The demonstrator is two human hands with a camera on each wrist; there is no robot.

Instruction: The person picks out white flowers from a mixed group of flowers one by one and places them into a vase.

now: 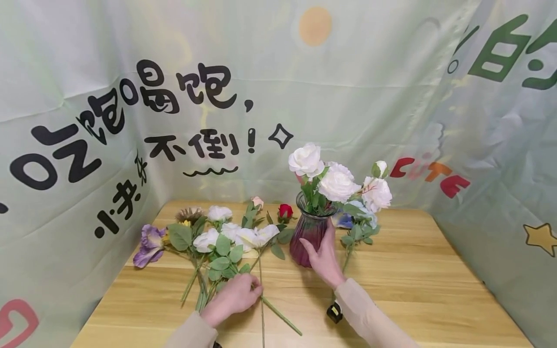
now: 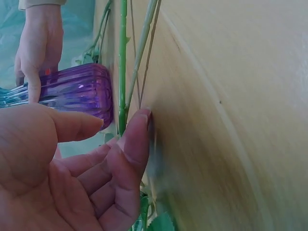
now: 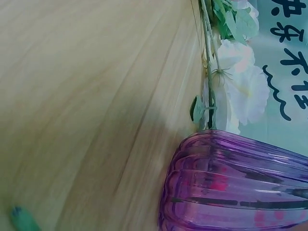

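A purple ribbed glass vase point(image 1: 306, 237) stands upright on the wooden table point(image 1: 413, 280) and holds several white roses point(image 1: 337, 183). My right hand point(image 1: 324, 258) grips the vase's right side near its base; the left wrist view shows that right hand point(image 2: 38, 48) with its thumb along the vase point(image 2: 77, 91). My left hand point(image 1: 237, 296) rests on the stems of loose flowers point(image 1: 226, 237) lying to the vase's left. Its palm is open and a fingertip point(image 2: 142, 115) touches the table beside a green stem point(image 2: 122, 72). In the right wrist view only the vase point(image 3: 240, 187) and a white bloom point(image 3: 240, 86) show.
A purple iris point(image 1: 150, 244) lies at the left end of the loose flowers, and a red rosebud point(image 1: 285, 211) lies just left of the vase. A blue flower point(image 1: 345, 220) lies behind the vase. A printed green cloth backdrop point(image 1: 261, 72) closes in the table on three sides.
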